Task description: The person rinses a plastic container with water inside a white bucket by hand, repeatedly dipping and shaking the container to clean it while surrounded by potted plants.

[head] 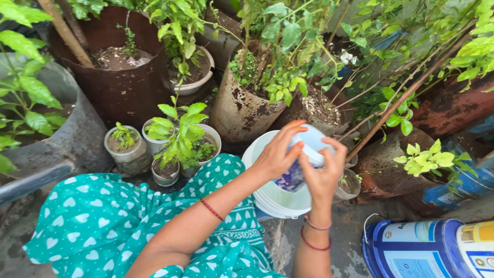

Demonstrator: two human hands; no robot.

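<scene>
Two hands on one small plastic container

Two bare hands meet over a white plastic bucket [267,198], sharing a small pale-blue and white plastic container [303,157] with a purple patch low on its side. The left hand [276,154] curls over the upper left of it, fingers spread across the top; the right hand [323,175] cups it from the right and below, thumb pressed to the side. Both are closed firmly around it, so it hangs just above the bucket's open mouth, in the middle of the scene.

Judging by its size and thin moulded walls, the container should be light, fairly stiff yet likely to give under a squeeze, and smooth enough to slip if wet. The broad body, where the palms already sit, looks the safest place to grip. What it contains cannot be told.

Around it stand rough, rusted metal drums [242,110] holding leafy shrubs, small round grey pots [126,149] of seedlings at near left, and a glossy blue-and-white paint bucket [422,249] lying on its side at near right. The ground is damp, mottled concrete. Teal cloth with white heart shapes [98,221] drapes the lap.
</scene>
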